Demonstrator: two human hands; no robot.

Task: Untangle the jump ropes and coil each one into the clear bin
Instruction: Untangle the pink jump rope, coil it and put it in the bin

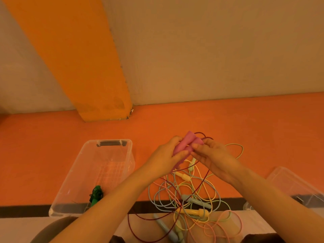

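Fingers [182,152] of the left hand [168,156] curl round the two pink handles [185,145], held side by side above the orange surface [52,146], while the right hand [213,156] pinches the upper ends of the same pair with thumb and forefinger. From those handles a dark red cord [201,181] runs down and passes through the tangle of pastel ropes [192,202] lying below the hands, at the near edge of the surface and hanging past it. In that heap a yellow handle [194,211] and a grey-blue handle [196,200] lie among loops of green, blue, yellow and pink cord. The clear bin [121,142] stands to the left, apart from the heap, with a green jump rope [96,194] already bundled in its near corner. A second clear container [287,181] sits at the right edge of view.

The main risk, as I judge it, is in the red cord: it seems threaded under several pastel loops, so a firm upward pull would likely tighten a knot or drag the whole heap off the near edge. Coiling before the cord is free would wind other ropes into the bundle. With both hands crowded on the smooth handles, one could also slip out and drop back into the tangle.
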